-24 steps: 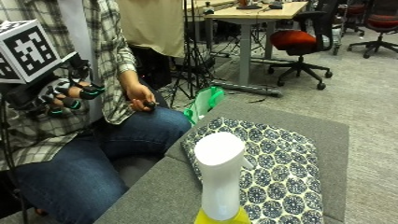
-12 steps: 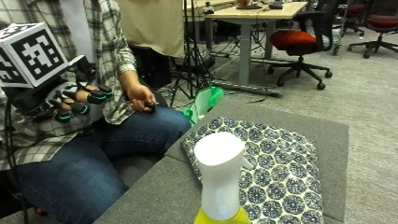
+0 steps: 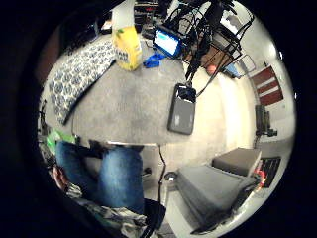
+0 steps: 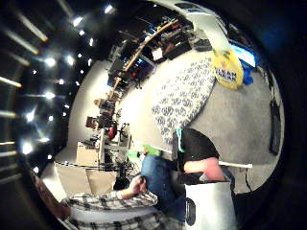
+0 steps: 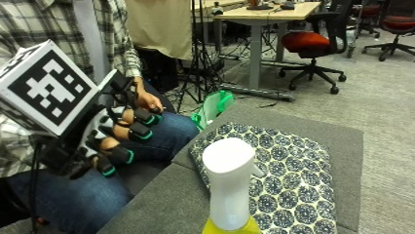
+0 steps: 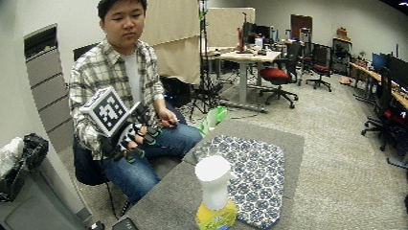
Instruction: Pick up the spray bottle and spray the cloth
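One spray bottle [image 5: 228,190] stands at the bench [image 5: 162,204] near edge, touching the patterned cloth [image 5: 285,170]. Beside the bench, the gloved grip [image 5: 113,134] hangs with loosely curled fingers, holding nothing.

Right hand [image 5: 120,134]: black glove, teal-green bands at finger segments, black straps. Plaid flannel shirt [image 6: 105,72] over white tee; blue jeans [image 6: 150,151].

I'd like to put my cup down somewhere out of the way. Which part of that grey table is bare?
Bare grey felt runs along the person's side of the table, between its edge and the blue-patterned cloth. The cloth covers the middle, and the white-topped yellow spray bottle stands beside it. More bare felt lies beyond the cloth at the far end.
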Tool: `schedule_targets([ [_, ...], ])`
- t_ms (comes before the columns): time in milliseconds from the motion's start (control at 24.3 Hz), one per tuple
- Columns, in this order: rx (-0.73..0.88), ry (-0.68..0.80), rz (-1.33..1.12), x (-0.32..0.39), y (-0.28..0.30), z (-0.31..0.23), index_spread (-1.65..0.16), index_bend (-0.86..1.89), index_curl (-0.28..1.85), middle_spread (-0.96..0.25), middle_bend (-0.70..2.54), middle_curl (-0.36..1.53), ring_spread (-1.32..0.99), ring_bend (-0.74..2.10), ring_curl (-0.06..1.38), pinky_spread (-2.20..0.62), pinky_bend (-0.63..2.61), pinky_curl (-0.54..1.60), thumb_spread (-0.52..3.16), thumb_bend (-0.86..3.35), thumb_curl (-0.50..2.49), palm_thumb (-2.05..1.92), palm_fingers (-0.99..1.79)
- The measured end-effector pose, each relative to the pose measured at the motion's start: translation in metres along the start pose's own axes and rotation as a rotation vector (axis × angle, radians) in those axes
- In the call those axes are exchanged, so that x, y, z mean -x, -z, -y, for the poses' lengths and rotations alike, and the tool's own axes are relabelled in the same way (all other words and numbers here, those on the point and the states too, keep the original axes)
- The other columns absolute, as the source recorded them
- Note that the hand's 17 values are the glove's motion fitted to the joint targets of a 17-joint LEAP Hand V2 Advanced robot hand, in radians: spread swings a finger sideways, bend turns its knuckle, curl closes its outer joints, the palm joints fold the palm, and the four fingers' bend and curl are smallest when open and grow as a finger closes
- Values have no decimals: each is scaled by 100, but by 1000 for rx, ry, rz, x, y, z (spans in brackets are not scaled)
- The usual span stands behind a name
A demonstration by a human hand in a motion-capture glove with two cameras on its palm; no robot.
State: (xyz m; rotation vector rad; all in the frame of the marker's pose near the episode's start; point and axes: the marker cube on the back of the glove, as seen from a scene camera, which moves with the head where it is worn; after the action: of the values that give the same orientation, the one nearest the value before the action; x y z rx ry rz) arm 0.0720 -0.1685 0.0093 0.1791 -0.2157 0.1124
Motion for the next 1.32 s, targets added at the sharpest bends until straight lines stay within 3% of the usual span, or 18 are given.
schedule_targets([
  [370, -177, -81, 314, -33, -32, 97, -30, 11, 22, -5, 18, 21, 11, 41, 23, 18, 56, 21, 104, 12, 35, 65, 13],
  [864, -356, -143, 586, -48, -71, 148, -30, 3, 15, -4, 30, 29, 5, 56, 29, 13, 70, 27, 91, 11, 43, 87, 31],
  [1317, -486, -144, 672, -45, -80, 178, -28, 8, 11, -10, 51, 39, -8, 69, 34, 2, 78, 29, 73, 12, 51, 108, 82],
])
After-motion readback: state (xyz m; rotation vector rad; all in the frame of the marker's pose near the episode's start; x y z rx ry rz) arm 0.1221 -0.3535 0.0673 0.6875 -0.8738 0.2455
